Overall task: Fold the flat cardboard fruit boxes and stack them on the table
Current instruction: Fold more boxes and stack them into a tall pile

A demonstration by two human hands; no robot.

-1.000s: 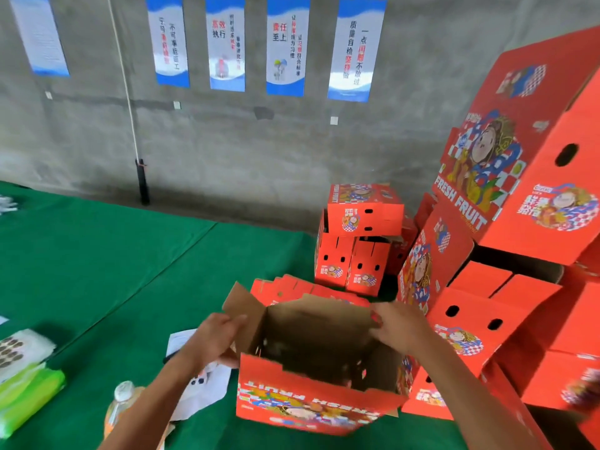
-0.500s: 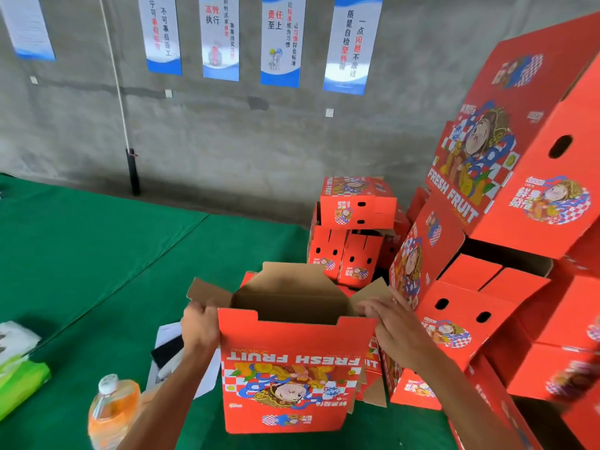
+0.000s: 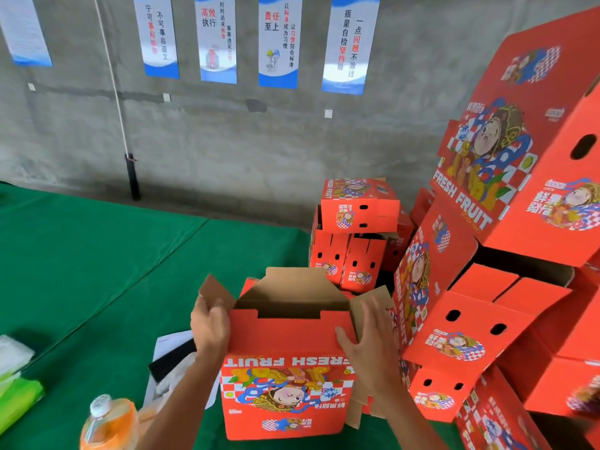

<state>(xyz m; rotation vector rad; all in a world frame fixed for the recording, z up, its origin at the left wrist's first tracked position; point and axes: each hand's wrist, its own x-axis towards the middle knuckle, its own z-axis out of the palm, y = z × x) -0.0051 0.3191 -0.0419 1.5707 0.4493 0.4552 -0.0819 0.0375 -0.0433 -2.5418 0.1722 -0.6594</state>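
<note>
Hands flank the upright box (image 3: pixel 285 368): left hand (image 3: pixel 211 326) grips its corner; right hand (image 3: pixel 370 342) presses flat, fingers straight.

Rear wall (image 3: pixel 227 141): bare grey concrete, rough and stained, darker toward the base. Four posters (image 3: pixel 279 40) with blue bands and Chinese text hang in a row along its top; a fifth sheet (image 3: pixel 24 30) hangs further left, partly out of frame. Three small white tabs (image 3: pixel 166 97) are fixed to the wall beneath them. A white cord (image 3: pixel 110 73) runs down the wall at a slant to a black post (image 3: pixel 132 177) standing at the table's far edge. Table (image 3: pixel 97 254) is covered in green cloth with a seam running diagonally. Lighting is even and diffuse; source not visible
</note>
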